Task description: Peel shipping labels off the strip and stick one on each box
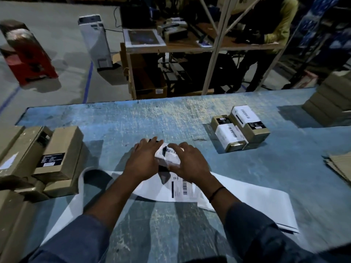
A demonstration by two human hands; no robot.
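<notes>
A small box (167, 157) with a white barcode label on its top sits in the middle of the blue table (133, 118). My left hand (141, 158) lies over its left side and my right hand (187, 161) over its right side, fingers spread and pressing on the label. Under my wrists the white label strip (247, 198) runs across the table, with one printed label (181, 186) still on it. Two labelled boxes (240, 128) lie to the right. Several brown boxes without a shipping label (57, 160) are piled at the left.
A stack of brown boxes (334, 103) stands at the far right corner, and flat cardboard sheets (340, 164) lie at the right edge. Beyond the table there is a metal shelf rack (214, 46) and a person in a yellow top (281, 25).
</notes>
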